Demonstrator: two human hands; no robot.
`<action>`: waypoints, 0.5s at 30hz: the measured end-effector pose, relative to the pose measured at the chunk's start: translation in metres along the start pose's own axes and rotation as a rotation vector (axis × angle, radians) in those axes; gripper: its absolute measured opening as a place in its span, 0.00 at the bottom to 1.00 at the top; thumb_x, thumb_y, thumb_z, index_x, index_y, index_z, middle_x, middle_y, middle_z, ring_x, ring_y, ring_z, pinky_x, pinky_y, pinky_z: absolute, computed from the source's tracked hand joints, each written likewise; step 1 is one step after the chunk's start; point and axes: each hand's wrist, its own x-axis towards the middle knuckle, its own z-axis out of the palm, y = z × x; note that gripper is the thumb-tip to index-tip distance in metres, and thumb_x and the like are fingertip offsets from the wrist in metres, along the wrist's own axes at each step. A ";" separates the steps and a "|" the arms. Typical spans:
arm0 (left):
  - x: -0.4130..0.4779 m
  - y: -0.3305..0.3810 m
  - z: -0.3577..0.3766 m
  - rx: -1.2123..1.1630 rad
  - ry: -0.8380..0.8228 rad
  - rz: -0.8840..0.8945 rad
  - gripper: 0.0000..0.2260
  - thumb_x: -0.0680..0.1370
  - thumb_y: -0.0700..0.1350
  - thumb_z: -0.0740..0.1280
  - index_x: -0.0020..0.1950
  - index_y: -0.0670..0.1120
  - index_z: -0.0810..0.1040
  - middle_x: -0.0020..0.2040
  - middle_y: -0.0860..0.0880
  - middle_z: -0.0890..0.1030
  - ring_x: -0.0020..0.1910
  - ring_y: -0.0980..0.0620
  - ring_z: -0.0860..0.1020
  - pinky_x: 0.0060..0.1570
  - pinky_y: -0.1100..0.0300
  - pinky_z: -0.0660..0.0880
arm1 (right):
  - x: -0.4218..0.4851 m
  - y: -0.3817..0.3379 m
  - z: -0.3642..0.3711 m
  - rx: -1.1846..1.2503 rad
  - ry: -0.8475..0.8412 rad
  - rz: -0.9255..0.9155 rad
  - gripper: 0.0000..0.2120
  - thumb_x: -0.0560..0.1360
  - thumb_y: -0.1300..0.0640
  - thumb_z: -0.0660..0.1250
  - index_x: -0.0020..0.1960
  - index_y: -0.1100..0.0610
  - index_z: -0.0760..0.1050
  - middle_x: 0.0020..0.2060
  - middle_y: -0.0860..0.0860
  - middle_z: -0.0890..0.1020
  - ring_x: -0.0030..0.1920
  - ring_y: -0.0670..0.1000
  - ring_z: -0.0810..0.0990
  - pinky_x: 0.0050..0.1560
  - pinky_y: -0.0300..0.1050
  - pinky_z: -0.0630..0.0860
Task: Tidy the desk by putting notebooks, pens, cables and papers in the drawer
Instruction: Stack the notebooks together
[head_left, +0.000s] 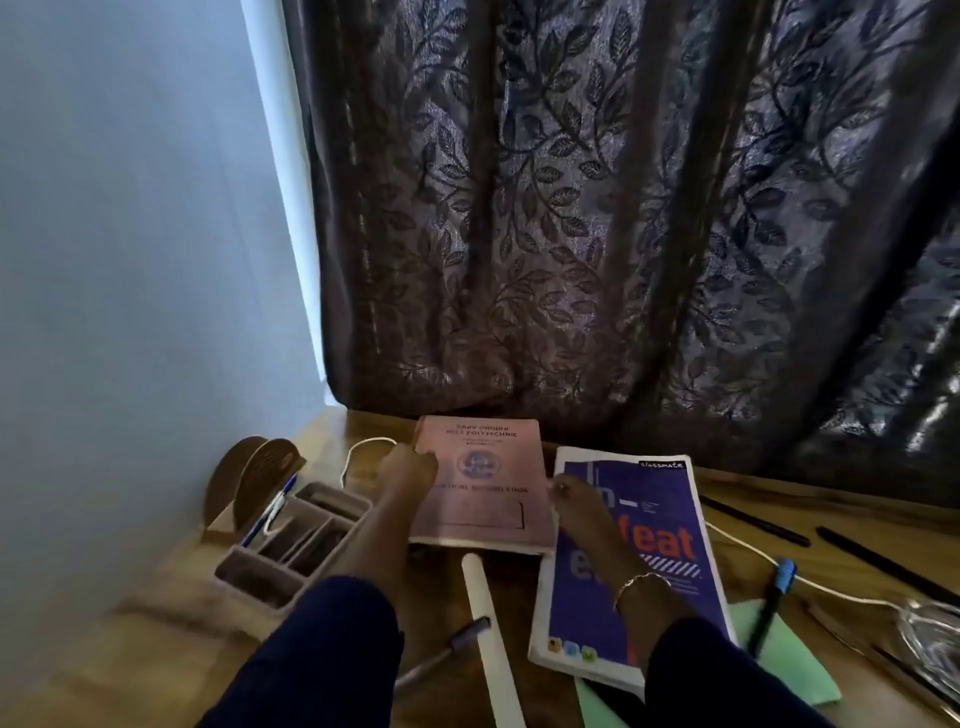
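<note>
A pink notebook (483, 499) lies at the back of the wooden desk (156, 665). My left hand (408, 470) grips its left edge and my right hand (576, 506) holds its right edge. My right forearm crosses a purple notebook (665, 499) that lies to the right on a green paper (795, 670). A white cable (363, 444) loops behind my left hand, and another stretch of white cable (831, 590) runs off to the right. In front lie a white paper roll (491, 639) and a grey pen (460, 642). A blue-capped pen (774, 597) rests on the green paper.
A compartmented desk organiser (291, 551) holding a blue pen (270, 512) stands at the left, with a wooden rack (260, 478) behind it. Two black pens (758, 522) lie at the right. A shiny clear object (930, 639) sits at the right edge. A dark curtain (623, 208) hangs behind the desk.
</note>
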 end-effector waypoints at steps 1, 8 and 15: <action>0.008 0.002 0.001 -0.057 -0.045 -0.037 0.18 0.79 0.48 0.60 0.62 0.36 0.72 0.60 0.39 0.76 0.59 0.41 0.74 0.51 0.55 0.69 | 0.007 -0.001 0.005 0.054 0.024 0.029 0.15 0.80 0.54 0.57 0.59 0.63 0.73 0.58 0.59 0.77 0.58 0.58 0.75 0.61 0.53 0.72; 0.048 -0.008 0.015 -0.342 -0.181 -0.235 0.15 0.77 0.45 0.64 0.59 0.36 0.73 0.55 0.40 0.77 0.54 0.41 0.75 0.52 0.53 0.72 | 0.012 -0.018 0.006 0.325 0.090 0.265 0.15 0.79 0.49 0.58 0.37 0.55 0.69 0.39 0.55 0.75 0.48 0.56 0.75 0.59 0.56 0.73; 0.068 -0.012 0.015 -0.437 -0.191 -0.261 0.16 0.76 0.38 0.63 0.63 0.34 0.73 0.61 0.38 0.76 0.61 0.39 0.74 0.52 0.56 0.72 | 0.025 -0.003 0.008 0.345 0.108 0.300 0.15 0.79 0.49 0.59 0.39 0.58 0.70 0.34 0.54 0.72 0.34 0.50 0.70 0.35 0.43 0.68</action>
